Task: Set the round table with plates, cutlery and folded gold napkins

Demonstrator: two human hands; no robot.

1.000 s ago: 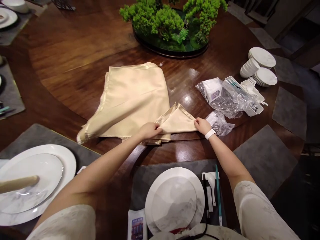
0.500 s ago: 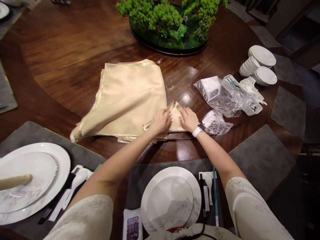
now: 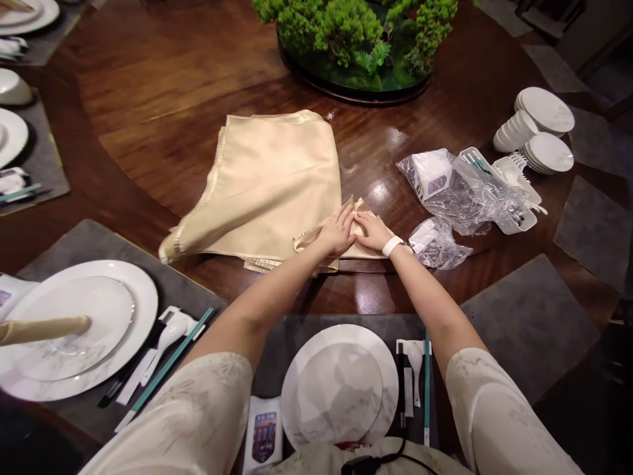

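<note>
A gold satin cloth napkin point(image 3: 363, 206), partly folded, lies under both hands, its pointed edges standing up beyond the fingers. My left hand point(image 3: 339, 232) is closed on its left part, fingers slanting over a fold. On the right side, my right hand point(image 3: 372, 232) grips the fold with thumb and fingers, a white band on that wrist. The fingertips of both hands nearly meet, and the cloth beneath the palms is hidden. Left of them a spread stack of matching gold cloths point(image 3: 277, 175) reaches up to the folded one.
Near me sits a plate setting point(image 3: 341, 382) with a spoon point(image 3: 415, 366), teal chopsticks point(image 3: 426, 389) and a tissue packet point(image 3: 264, 432). At left, a rolled cloth point(image 3: 47, 328) lies on plates. Plastic bags point(image 3: 440, 241), a utensil tray point(image 3: 519, 221), stacked dishes point(image 3: 546, 155) and a green centrepiece point(image 3: 356, 39) stand beyond.
My hands have come closer together over the napkin, the left moving right until the fingertips nearly meet. The view has turned slightly left, showing more of the left place settings.
</note>
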